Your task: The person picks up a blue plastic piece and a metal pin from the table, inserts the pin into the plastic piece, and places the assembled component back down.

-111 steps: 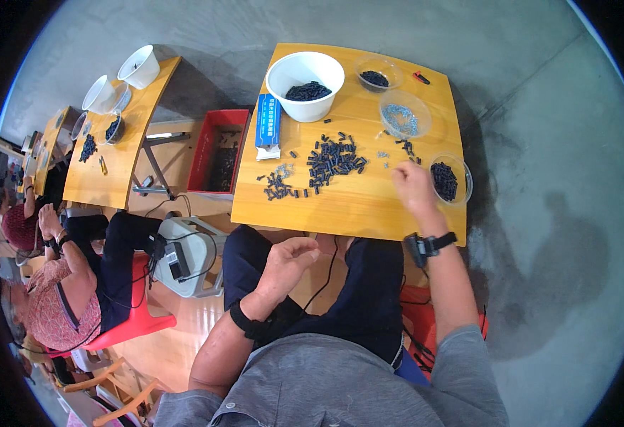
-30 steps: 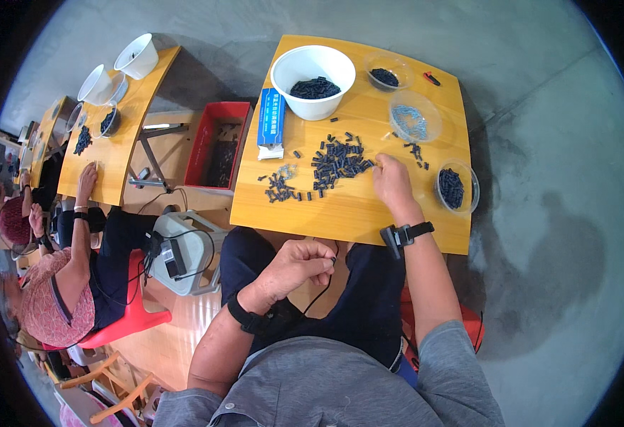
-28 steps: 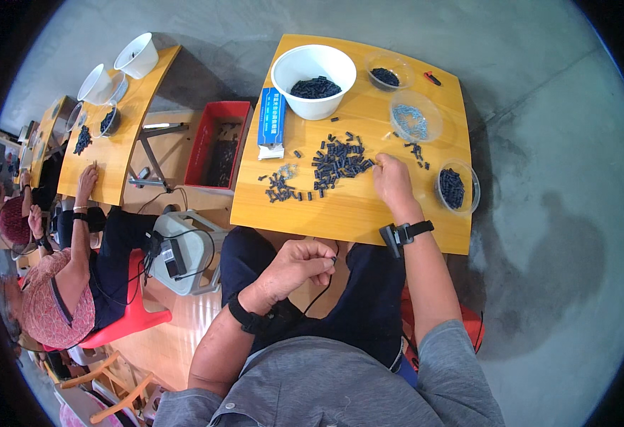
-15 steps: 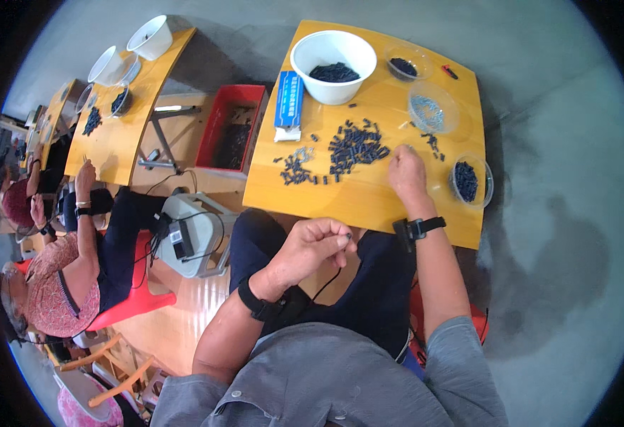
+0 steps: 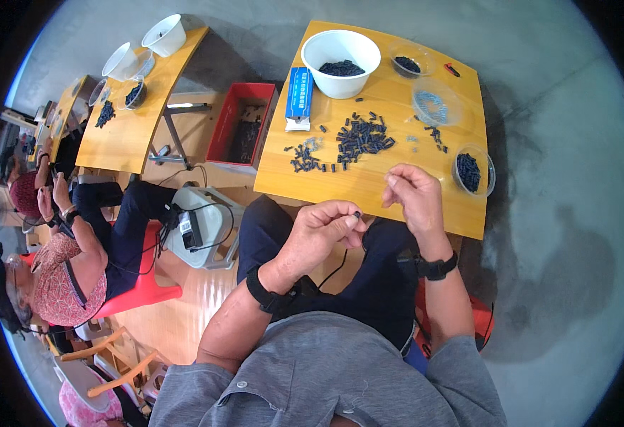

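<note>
Over my lap, just off the table's near edge, my left hand [image 5: 326,231] pinches a small black plastic piece [image 5: 357,214] between thumb and forefinger. My right hand [image 5: 417,199] is above the near edge of the table, its thumb and fingertips drawn together; whatever they hold, if anything, is too small to make out. A heap of short black cylindrical pieces [image 5: 363,139] lies in the middle of the table, beyond both hands. To its left is a smaller cluster of black pieces [image 5: 305,158] with a few clear bits. A round clear tub of black pieces [image 5: 469,173] stands right of my right hand.
On the wooden table [image 5: 312,186] are a white bucket [image 5: 358,87], a blue box [image 5: 299,99], a clear tub of small pale parts [image 5: 434,105] and another of black pieces [image 5: 407,66]. Left of it sit a red bin [image 5: 228,127] and a grey stool [image 5: 205,224]. Co-workers sit further left.
My right hand has drawn back from beside the heap toward my left hand, fingertips together. The left hand has shifted slightly right, still pinching the black piece.
</note>
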A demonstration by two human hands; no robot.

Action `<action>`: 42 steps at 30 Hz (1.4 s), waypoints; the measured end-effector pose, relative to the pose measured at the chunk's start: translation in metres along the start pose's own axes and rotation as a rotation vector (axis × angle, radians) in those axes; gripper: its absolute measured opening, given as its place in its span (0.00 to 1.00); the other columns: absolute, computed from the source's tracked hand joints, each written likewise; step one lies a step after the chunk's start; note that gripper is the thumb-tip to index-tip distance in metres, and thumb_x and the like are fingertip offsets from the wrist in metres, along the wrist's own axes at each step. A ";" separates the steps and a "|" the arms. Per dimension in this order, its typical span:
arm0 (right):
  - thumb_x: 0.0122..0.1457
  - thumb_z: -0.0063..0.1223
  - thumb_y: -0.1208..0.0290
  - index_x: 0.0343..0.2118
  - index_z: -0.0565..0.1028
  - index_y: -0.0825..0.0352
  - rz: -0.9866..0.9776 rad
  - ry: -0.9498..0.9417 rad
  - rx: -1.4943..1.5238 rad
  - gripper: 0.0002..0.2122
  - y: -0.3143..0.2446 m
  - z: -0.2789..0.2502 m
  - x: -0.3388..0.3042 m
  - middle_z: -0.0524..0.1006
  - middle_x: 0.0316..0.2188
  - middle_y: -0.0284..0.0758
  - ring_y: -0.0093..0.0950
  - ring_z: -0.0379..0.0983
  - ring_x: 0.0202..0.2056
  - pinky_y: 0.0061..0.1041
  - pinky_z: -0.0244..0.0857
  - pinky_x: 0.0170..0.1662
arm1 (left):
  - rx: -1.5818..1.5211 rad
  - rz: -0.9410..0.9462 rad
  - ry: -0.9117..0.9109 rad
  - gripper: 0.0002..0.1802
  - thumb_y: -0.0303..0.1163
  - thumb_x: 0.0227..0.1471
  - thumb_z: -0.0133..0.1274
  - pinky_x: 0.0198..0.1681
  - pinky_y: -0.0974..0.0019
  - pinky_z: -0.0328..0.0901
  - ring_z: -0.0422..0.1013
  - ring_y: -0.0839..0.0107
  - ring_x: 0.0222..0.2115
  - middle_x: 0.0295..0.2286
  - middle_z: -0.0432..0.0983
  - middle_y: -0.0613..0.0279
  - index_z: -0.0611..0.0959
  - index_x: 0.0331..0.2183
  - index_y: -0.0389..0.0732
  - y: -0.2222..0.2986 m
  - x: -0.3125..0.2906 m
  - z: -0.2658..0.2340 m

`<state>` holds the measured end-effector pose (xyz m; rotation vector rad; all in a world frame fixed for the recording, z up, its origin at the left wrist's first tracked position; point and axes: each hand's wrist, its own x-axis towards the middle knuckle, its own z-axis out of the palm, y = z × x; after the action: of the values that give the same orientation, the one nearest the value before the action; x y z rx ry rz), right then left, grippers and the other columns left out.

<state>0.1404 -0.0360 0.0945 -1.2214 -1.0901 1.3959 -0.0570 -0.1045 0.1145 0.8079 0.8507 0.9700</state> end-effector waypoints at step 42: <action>0.56 0.46 0.83 0.30 0.72 0.74 -0.323 -0.368 -0.232 0.02 -0.057 0.042 -0.087 0.68 0.27 0.32 0.18 0.69 0.23 0.16 0.65 0.25 | 0.149 0.187 0.008 0.07 0.27 0.56 0.49 0.23 0.80 0.61 0.65 0.84 0.20 0.25 0.74 0.68 0.79 0.34 0.34 0.009 -0.041 0.017</action>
<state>0.1089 -0.1152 0.1673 -0.9081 -1.6645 1.2940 -0.0585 -0.1421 0.1395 1.0258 0.8738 1.0830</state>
